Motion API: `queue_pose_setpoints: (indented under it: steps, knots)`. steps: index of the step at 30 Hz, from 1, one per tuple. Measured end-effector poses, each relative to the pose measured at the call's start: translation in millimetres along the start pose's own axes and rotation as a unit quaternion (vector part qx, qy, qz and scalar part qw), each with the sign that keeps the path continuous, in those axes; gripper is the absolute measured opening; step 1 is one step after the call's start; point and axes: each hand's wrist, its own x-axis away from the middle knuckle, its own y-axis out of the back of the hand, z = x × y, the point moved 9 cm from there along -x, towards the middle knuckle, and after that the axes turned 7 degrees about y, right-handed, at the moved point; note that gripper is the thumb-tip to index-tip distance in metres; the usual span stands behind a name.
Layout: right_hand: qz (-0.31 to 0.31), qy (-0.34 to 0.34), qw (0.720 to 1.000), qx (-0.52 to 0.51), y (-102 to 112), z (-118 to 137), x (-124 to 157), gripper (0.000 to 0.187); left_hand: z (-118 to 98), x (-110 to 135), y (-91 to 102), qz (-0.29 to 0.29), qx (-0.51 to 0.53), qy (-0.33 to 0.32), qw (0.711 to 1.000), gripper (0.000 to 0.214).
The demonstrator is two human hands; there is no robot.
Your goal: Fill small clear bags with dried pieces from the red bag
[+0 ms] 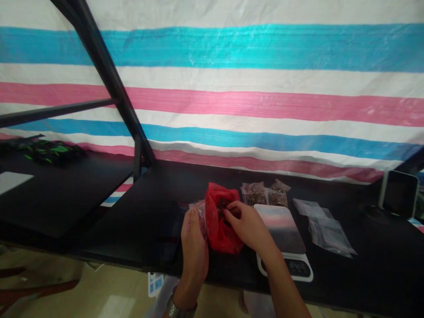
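The left hand (194, 249) grips a small clear bag (199, 216) beside a red plastic bag (222, 234) on the bench (371, 265). The right hand's (247, 225) fingers (228, 213) curl into its mouth, their grasp hidden; a kitchen scale (281, 229) sits at 3 o'clock.

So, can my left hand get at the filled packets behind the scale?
Probably not directly: the red plastic bag and right hand lie between the left hand and the filled packets.
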Motion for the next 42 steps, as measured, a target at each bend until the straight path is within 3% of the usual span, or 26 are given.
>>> queue_pose_setpoints:
  steps: [6,10,15,17,21,24,29,33,39,42]
  knots:
    - [0.004,-0.010,0.997,-0.083,-4,-3,-1,0.014,-12,1,2.5,0.007,-0.107,-0.073,0.992,0.056]
    - [-0.024,-0.010,0.996,-0.089,6,-10,-4,0.017,-22,5,0.5,0.018,-0.177,-0.123,0.976,0.058]
    - [-0.042,0.017,0.993,-0.110,26,-9,-1,0.023,-41,18,-3.4,0.007,-0.277,-0.243,0.930,0.046]
    - [-0.041,0.025,0.988,-0.146,34,-4,3,0.025,-42,22,-7.1,0.013,-0.308,-0.262,0.915,0.047]
    - [-0.051,0.047,0.974,-0.216,49,13,10,0.029,-27,17,-14.8,0.059,-0.333,-0.202,0.919,0.058]
    - [-0.063,0.066,0.974,-0.205,56,26,16,0.028,-18,14,-17.8,0.081,-0.339,-0.176,0.921,0.060]
    - [-0.060,0.112,0.988,-0.088,53,50,23,0.014,-15,12,-17.6,0.084,-0.339,-0.183,0.919,0.056]
    - [-0.055,0.132,0.990,-0.014,50,62,27,0.025,-15,12,-20.5,0.090,-0.349,-0.197,0.912,0.050]
    - [-0.062,0.158,0.985,0.011,52,67,27,0.034,-12,12,-26.2,0.111,-0.363,-0.203,0.903,0.044]
    - [-0.094,0.162,0.982,-0.002,58,65,25,0.031,-17,13,-25.0,0.100,-0.366,-0.205,0.902,0.043]
